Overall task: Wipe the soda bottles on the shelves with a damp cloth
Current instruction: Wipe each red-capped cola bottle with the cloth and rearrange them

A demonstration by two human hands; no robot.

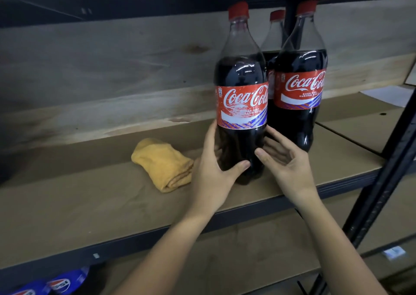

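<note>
Head view, bottle in hand: I see the front cola bottle [242, 96] standing upright on the shelf board [90, 204], long axis vertical, red cap up, near the board's front edge.
Head view, left hand: my left hand [213, 166] is wrapped round the bottle's lower body, thumb across the front, fingers [210, 137] curled behind the left flank; it holds the bottle.
Head view, right hand: my right hand [286, 159] lies just beside the bottle's right flank, palm turned toward it, fingers spread wide and relaxed; fingertips seem to touch or nearly touch the plastic, I cannot tell which. It holds nothing.
Head view, cloth: the folded yellow cloth [163, 164] lies flat on the board just left of my left hand, in neither hand.
Key relation: the cloth is on the left, nearer the busy left hand; I judge the free right hand would have to cross over, or the hands swap roles.
Other bottles: a second cola bottle [300, 85] stands just right of and behind the first, a third [275, 31] behind them.
Surface: plain brown board, plywood backing.
Room: dark metal upright [382, 170] on the right; blue-labelled bottles [63, 283] below.
</note>
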